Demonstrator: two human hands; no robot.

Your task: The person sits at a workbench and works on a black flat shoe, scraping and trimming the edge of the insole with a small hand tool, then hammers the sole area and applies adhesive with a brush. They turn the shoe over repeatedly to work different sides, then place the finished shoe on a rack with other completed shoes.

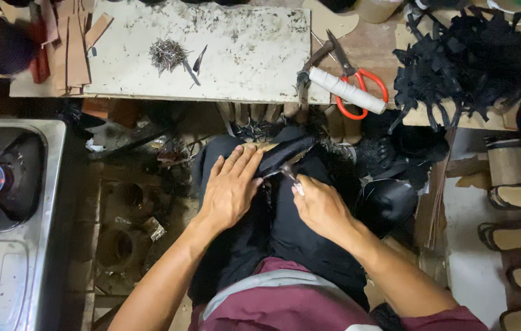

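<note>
Pressing flat, open left hand (231, 187) on black shoe piece (285, 153), right hand (321, 205) grip closed on small metal tool (290, 175)

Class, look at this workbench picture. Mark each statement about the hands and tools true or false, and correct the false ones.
1. The left hand lies flat on a black shoe-shaped piece on the lap. True.
2. The right hand is empty. False: it grips a small metal tool.
3. The orange-handled scissors lie on the floor. False: they lie on the bench.
4. A pile of small metal nails sits on the white board. True.
</note>
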